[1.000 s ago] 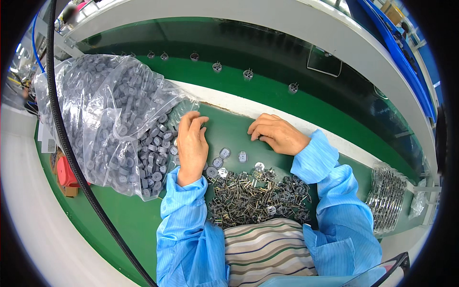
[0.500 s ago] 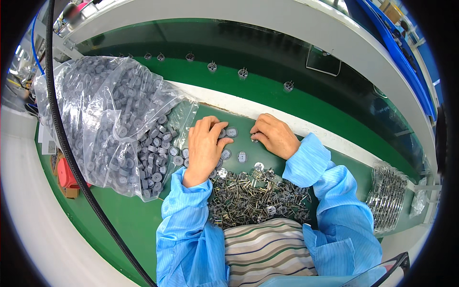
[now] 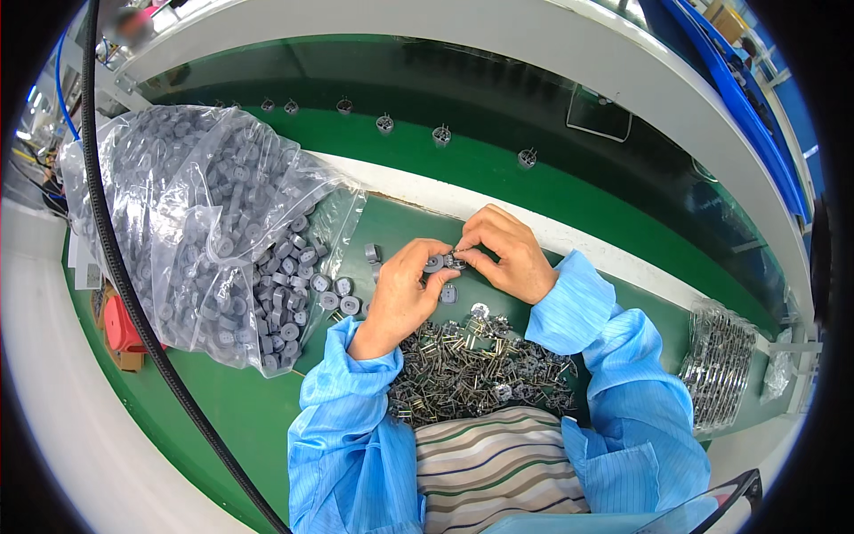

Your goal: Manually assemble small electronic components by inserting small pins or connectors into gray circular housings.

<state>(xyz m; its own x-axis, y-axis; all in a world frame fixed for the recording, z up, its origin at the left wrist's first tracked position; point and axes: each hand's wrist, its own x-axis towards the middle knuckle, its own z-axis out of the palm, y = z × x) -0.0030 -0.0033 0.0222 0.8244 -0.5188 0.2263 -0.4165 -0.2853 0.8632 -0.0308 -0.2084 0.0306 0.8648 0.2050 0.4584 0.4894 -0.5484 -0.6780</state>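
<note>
A large clear plastic bag point(image 3: 169, 240) lies at the left of the table point(image 3: 400, 218), bulging with grey round caps, many of them bunched in its lower right part (the film is wrinkled and shiny, so those deeper in blur together). A few loose caps point(image 3: 344, 287) sit between it and the left hand point(image 3: 400, 298).

The left fingers pinch a grey cap point(image 3: 433, 264); the right hand point(image 3: 516, 262) grips a small dark pinned part point(image 3: 455, 262) between thumb and fingertips, right up against that cap, above the table. Another cap point(image 3: 449, 293) lies just below them.

Near the striped cloth, a heap of metal-pinned parts point(image 3: 480, 369) is spread uncontained. At the far right, clear plastic packaging point(image 3: 719, 369) contains dark parts in rows.
</note>
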